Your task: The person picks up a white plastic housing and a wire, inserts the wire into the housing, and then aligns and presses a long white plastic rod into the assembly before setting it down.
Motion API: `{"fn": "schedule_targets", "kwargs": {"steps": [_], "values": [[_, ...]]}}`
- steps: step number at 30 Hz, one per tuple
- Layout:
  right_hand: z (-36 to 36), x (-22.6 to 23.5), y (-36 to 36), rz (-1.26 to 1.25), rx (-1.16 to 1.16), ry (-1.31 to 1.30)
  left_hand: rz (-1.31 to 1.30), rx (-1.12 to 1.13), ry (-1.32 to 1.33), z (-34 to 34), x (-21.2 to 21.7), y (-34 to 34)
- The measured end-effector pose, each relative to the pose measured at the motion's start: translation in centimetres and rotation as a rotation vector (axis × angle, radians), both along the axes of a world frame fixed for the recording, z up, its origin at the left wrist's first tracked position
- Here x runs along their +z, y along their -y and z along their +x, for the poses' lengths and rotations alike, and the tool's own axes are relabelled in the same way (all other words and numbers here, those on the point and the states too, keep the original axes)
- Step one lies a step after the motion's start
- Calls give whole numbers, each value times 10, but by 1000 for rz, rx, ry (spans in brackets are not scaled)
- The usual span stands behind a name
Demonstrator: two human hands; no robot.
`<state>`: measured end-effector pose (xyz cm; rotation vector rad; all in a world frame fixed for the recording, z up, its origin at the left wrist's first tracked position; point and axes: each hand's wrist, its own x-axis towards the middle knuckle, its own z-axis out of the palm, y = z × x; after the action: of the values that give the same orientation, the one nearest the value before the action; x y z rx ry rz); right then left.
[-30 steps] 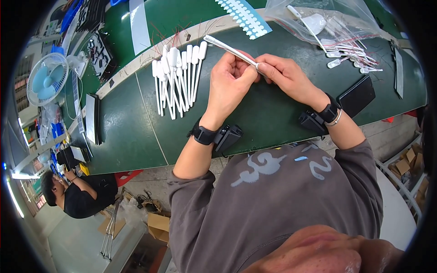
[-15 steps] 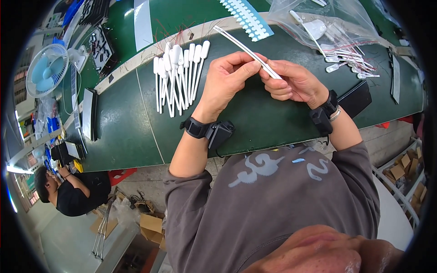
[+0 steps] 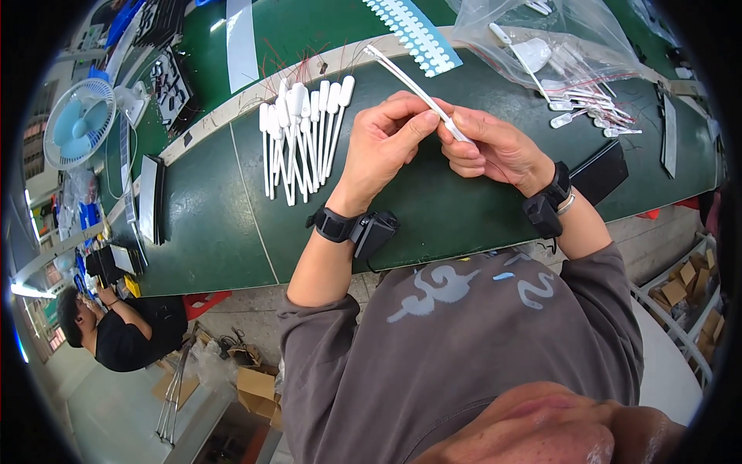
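Note:
A slim white stick [image 3: 406, 80] slants between my hands, its far end pointing up and left over the table. My left hand [image 3: 390, 141] pinches it between thumb and fingers near the middle of its length. Beside it, my right hand [image 3: 498, 147] has thumb and bent fingers closed on the lower end, where a wider white part shows. To the left of my hands lies a fanned group of white paddle-headed sticks [image 3: 296, 100], with thin red wires around their heads.
A clear plastic bag [image 3: 587, 39] lies at the far right beside a pile of white wired pieces [image 3: 591, 100]. A blue sheet with white tabs [image 3: 417, 39] lies ahead. A dark flat case [image 3: 601, 172] rests near my right wrist. Left are a fan [image 3: 79, 124] and another person [image 3: 135, 329].
My hands stay closed on the white stick, with slight finger movement. The stick has turned a little, and the wider part at its lower end shows more clearly.

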<state>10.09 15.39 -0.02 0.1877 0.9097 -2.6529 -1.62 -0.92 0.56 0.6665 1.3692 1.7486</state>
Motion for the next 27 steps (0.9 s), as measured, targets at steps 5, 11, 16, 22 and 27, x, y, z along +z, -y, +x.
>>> {"fn": "schedule_targets", "kwargs": {"steps": [5, 11, 16, 22, 27], "values": [[-2, 0, 0, -15, 18, -2, 38, 152, 26, -4, 3, 2], [-2, 5, 1, -5, 126, 29, 131, 296, 61, -10, 10, 4], [-3, 1, -2, -10, 130, 4, 183, 393, 20, -15, 13, 4], [-2, 1, -6, -40, 130, 4, 182, 380, -127, -21, 15, 10], [-3, 2, -5, 63, 91, -8, 157, 347, -174, -19, 14, 9]]}}
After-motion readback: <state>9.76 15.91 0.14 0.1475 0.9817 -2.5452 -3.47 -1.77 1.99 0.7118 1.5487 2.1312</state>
